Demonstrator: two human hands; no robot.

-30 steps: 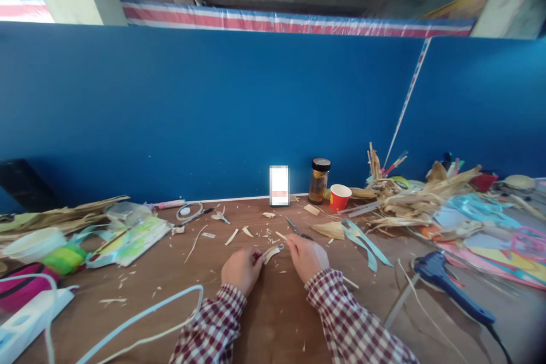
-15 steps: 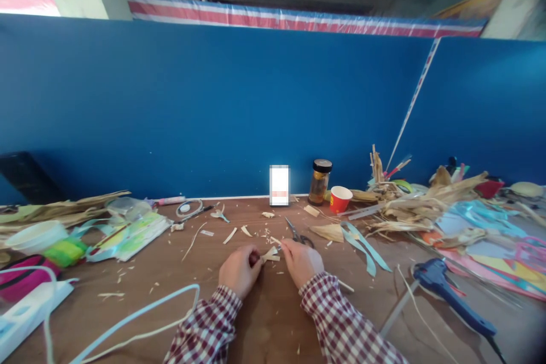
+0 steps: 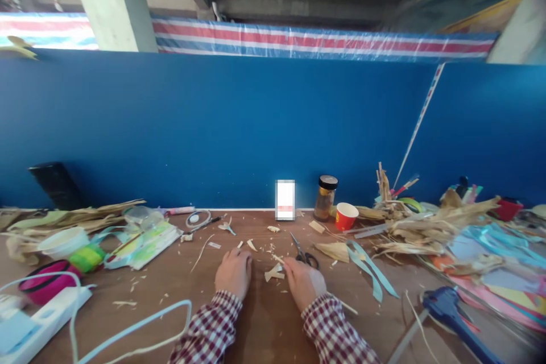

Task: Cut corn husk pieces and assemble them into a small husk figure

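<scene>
My left hand (image 3: pixel 233 274) rests low over the table, fingers bent down and together on a short pale husk strip (image 3: pixel 240 244). Only the strip's far end shows; the fingertips hide the rest. My right hand (image 3: pixel 303 282) is closed around a thin pale stick (image 3: pixel 347 307), whose other end sticks out past the fingertips. Between the hands, a few cut husk pieces (image 3: pixel 274 274) lie on the brown table (image 3: pixel 264 324). Dark-handled scissors (image 3: pixel 303 255) lie just beyond my right hand, among small pale scraps.
A lidded jar (image 3: pixel 326 199) and a red paper cup (image 3: pixel 347 216) stand ahead. To the right are dried husks (image 3: pixel 420 227), blue ribbon (image 3: pixel 369 270) and a blue glue gun (image 3: pixel 456 318). A white power strip (image 3: pixel 55 318) and looping cable (image 3: pixel 140 324) lie left. A blue partition (image 3: pixel 239 125) rises behind.
My left hand has left the husk pieces in the middle and moved left onto the single strip. My right hand still holds the stick. The camera has tilted up slightly.
</scene>
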